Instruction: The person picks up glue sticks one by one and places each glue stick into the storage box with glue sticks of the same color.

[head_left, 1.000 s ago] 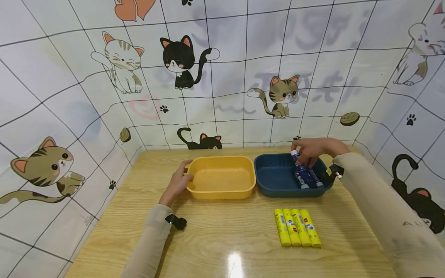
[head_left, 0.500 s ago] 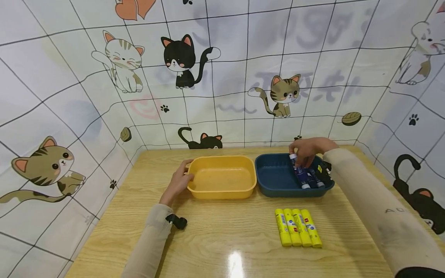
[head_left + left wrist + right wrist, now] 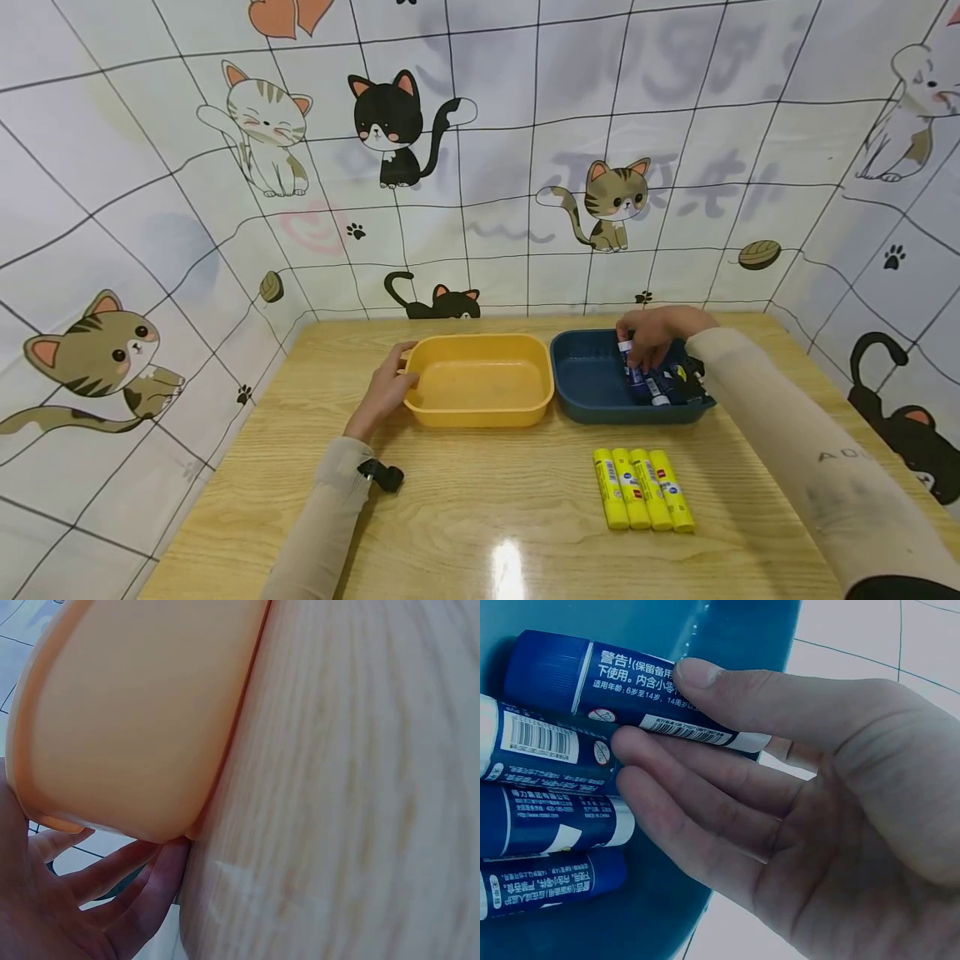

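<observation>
My right hand (image 3: 656, 329) reaches into the blue tray (image 3: 630, 414) and holds a blue glue stick (image 3: 636, 382) between thumb and fingers. In the right wrist view, the thumb lies across the label of this glue stick (image 3: 626, 684), with fingers behind and below it. Several other blue glue sticks (image 3: 555, 823) lie beside it in the tray. My left hand (image 3: 386, 390) grips the left end of the yellow tray (image 3: 480, 417), thumb at the rim. In the left wrist view, fingers (image 3: 142, 889) touch the tray's outer wall (image 3: 142, 720).
A row of yellow glue sticks (image 3: 642, 490) lies on the wooden table (image 3: 450, 517), in front of the blue tray. The two trays stand side by side near the back edge. A cat-patterned wall covering (image 3: 495, 167) rises behind and at both sides.
My right hand has shifted left and slightly nearer inside the blue tray, and the held glue stick has moved with it. My left hand stays at the yellow tray.
</observation>
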A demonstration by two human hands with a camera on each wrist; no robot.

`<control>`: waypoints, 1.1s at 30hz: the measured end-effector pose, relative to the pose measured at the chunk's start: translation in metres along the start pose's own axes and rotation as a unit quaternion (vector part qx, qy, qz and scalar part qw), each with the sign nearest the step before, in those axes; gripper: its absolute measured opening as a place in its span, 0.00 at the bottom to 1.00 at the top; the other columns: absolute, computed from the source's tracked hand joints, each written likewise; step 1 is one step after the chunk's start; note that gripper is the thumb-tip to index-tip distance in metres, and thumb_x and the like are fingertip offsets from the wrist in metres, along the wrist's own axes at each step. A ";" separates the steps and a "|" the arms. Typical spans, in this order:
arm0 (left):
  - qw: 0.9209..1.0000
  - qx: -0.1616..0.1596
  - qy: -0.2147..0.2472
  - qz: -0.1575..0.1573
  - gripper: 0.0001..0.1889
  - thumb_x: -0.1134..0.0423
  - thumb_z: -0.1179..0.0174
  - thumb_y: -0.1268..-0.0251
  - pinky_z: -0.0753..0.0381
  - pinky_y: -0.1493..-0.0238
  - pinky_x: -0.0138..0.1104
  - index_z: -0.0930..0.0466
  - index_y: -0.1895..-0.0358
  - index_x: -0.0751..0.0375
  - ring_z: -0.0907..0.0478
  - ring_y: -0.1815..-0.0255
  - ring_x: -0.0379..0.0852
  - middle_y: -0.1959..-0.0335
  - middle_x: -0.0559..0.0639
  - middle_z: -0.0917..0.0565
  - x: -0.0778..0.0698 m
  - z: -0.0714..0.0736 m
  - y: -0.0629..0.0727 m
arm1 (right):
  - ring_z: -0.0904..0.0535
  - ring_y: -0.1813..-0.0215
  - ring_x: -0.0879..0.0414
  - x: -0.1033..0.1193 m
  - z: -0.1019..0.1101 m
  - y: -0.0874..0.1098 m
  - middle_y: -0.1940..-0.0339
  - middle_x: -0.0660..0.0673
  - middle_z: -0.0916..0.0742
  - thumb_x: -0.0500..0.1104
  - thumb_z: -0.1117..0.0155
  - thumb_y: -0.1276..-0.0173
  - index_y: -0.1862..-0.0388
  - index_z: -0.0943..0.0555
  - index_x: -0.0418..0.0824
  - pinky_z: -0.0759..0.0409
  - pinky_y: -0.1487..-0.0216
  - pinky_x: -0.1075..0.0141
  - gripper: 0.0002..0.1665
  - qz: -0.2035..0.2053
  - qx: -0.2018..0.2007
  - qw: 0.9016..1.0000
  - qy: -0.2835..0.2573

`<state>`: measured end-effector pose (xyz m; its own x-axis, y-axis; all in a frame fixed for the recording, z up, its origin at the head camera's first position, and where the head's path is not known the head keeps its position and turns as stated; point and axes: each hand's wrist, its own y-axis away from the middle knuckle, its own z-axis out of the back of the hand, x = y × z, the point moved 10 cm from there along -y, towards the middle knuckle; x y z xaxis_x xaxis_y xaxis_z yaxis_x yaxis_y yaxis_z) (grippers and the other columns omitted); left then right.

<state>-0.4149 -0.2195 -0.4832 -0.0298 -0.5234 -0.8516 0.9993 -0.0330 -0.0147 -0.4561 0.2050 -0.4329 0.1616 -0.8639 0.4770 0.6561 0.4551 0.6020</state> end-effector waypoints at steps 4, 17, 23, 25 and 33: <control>1.000 0.000 0.000 0.002 0.35 0.65 0.47 0.34 0.15 0.57 0.39 0.37 0.22 0.44 0.17 0.49 0.58 0.37 0.67 0.21 0.000 0.000 -0.001 | 0.12 0.55 0.44 0.000 -0.002 0.000 0.54 0.38 0.13 0.36 0.38 0.26 0.48 0.35 0.33 0.13 0.52 0.53 0.17 0.001 0.000 1.000 0.002; 1.000 -0.001 -0.005 -0.002 0.36 0.66 0.47 0.35 0.15 0.58 0.38 0.38 0.22 0.46 0.17 0.50 0.57 0.38 0.67 0.21 -0.001 0.001 -0.002 | 0.14 0.62 0.49 -0.009 0.001 -0.005 0.62 0.39 0.13 0.38 0.38 0.25 0.48 0.26 0.35 0.14 0.59 0.56 0.12 -0.020 -0.021 0.998 0.047; 1.000 0.002 -0.001 0.002 0.36 0.65 0.47 0.35 0.15 0.58 0.39 0.38 0.21 0.45 0.18 0.49 0.58 0.37 0.67 0.22 -0.001 0.000 -0.001 | 0.13 0.62 0.48 -0.013 0.001 -0.006 0.62 0.39 0.11 0.38 0.38 0.25 0.48 0.21 0.34 0.12 0.59 0.55 0.11 -0.012 -0.035 0.998 0.057; 1.000 0.001 0.000 0.003 0.36 0.65 0.47 0.35 0.15 0.58 0.39 0.38 0.22 0.44 0.18 0.49 0.58 0.36 0.66 0.22 -0.001 0.000 -0.001 | 0.13 0.62 0.49 -0.015 0.000 -0.007 0.62 0.39 0.11 0.38 0.39 0.25 0.47 0.20 0.34 0.12 0.59 0.56 0.11 -0.008 -0.036 0.997 0.062; 1.000 -0.003 -0.001 0.002 0.36 0.66 0.47 0.36 0.16 0.58 0.38 0.37 0.22 0.45 0.17 0.50 0.57 0.37 0.66 0.22 -0.002 0.000 0.000 | 0.14 0.65 0.51 -0.019 -0.007 -0.015 0.65 0.41 0.12 0.39 0.38 0.25 0.45 0.20 0.35 0.13 0.60 0.56 0.14 -0.010 -0.028 0.997 0.067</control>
<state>-0.4146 -0.2188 -0.4815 -0.0251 -0.5249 -0.8508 0.9996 -0.0258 -0.0135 -0.4638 0.2128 -0.4553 0.2420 -0.8957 0.3731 0.6993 0.4276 0.5729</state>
